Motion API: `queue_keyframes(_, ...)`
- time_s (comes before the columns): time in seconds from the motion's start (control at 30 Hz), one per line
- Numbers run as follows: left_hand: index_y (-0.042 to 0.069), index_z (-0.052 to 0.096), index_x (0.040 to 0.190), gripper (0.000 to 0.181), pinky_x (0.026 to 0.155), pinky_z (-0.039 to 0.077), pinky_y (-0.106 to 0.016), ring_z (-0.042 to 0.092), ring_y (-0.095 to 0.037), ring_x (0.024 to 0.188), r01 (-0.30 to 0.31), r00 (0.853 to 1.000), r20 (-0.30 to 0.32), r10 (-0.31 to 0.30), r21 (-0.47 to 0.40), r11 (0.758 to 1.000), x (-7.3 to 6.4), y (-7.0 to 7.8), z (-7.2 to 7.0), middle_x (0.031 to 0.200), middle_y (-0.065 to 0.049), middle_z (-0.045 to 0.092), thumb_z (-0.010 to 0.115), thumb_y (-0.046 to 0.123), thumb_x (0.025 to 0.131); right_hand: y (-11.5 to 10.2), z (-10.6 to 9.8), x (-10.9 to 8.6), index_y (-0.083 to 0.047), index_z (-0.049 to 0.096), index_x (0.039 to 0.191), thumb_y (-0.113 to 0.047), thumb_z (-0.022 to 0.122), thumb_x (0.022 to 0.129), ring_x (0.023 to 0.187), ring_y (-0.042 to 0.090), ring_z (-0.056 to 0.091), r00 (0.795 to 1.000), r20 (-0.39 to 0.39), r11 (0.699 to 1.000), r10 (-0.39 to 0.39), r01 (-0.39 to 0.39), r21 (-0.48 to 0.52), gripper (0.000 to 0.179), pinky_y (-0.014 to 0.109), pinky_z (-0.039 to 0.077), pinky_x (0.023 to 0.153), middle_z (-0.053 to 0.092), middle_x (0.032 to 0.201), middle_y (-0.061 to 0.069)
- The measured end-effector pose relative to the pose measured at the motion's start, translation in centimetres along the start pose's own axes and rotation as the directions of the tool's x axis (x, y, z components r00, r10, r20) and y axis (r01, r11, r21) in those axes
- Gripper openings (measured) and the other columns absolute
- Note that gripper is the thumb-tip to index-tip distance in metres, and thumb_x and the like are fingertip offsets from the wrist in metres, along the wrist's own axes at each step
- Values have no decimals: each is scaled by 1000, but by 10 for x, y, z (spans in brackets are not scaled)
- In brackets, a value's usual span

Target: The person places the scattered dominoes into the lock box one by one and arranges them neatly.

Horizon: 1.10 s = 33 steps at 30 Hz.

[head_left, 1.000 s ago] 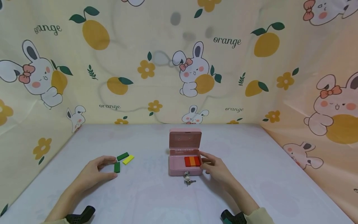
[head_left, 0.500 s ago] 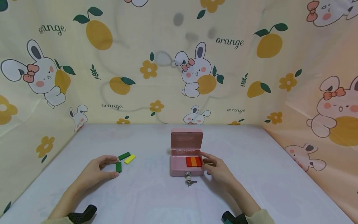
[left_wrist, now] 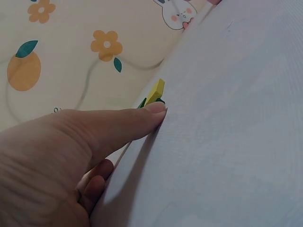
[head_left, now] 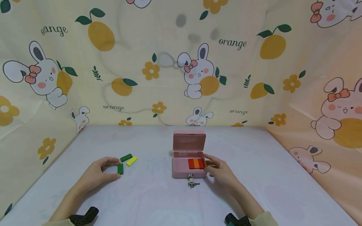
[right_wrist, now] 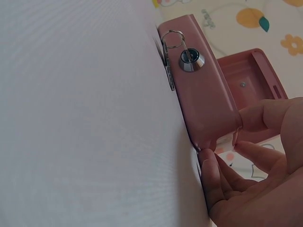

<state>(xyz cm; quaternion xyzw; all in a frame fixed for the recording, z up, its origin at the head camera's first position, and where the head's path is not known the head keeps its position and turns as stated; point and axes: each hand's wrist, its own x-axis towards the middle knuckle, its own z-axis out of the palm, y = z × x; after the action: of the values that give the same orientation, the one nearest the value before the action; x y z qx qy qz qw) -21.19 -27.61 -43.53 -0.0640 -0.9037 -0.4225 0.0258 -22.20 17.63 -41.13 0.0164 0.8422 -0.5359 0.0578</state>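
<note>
My left hand [head_left: 96,174] holds a small green block [head_left: 120,169] on the table, thumb at its near end and fingertips at its far end. Just beyond lie another green block [head_left: 126,157] and a yellow block [head_left: 131,161]. In the left wrist view the thumb hides most of the green, and the yellow block [left_wrist: 155,91] shows past it. A pink metal cash box [head_left: 181,173] stands with its lid [head_left: 189,142] up. Red and orange blocks [head_left: 196,164] lie side by side inside at the right. My right hand [head_left: 222,171] touches the box's right side with loosely bent fingers.
Keys on a ring [head_left: 193,184] hang from the lock [right_wrist: 191,59] on the box's front. White cloth covers the table [head_left: 152,201]. A printed curtain [head_left: 158,91] rises behind and along both sides. Each wrist wears a black device [head_left: 84,216].
The whole head view has shifted slightly to the right. Both hands, the box and the blocks keep their places relative to each other.
</note>
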Motion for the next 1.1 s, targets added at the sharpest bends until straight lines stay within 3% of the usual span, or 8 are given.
queue_keyframes(0.4, 4, 57, 130, 72, 105, 34, -57, 50, -36, 123, 3, 1000, -12, -3, 12, 1000, -1, -1, 1, 123, -12, 64, 86, 38, 74, 0, 0, -1, -20, 51, 145, -14, 66, 90, 112, 27, 55, 1000, 2, 1000, -12, 12, -4, 57, 45, 51, 89, 55, 135, 13)
queue_keyframes(0.7, 3, 58, 129, 70, 105, 34, -56, 51, -36, 123, -36, 999, -20, 36, -7, 999, -2, -4, -1, 122, -11, 64, 86, 36, 75, 1, 1, -1, -21, 51, 145, -16, 67, 90, 112, 27, 56, 1000, -3, 1000, -20, 20, -21, 57, 46, 51, 89, 55, 135, 12)
queue_keyframes(1.1, 3, 58, 129, 70, 105, 35, -56, 51, -37, 123, -26, 999, -26, 25, -22, 999, -1, -3, 1, 123, -12, 63, 87, 35, 74, 1, 1, -1, -21, 52, 144, -15, 67, 89, 112, 27, 55, 1000, 1, 1000, -13, 13, 14, 58, 45, 51, 88, 55, 136, 12)
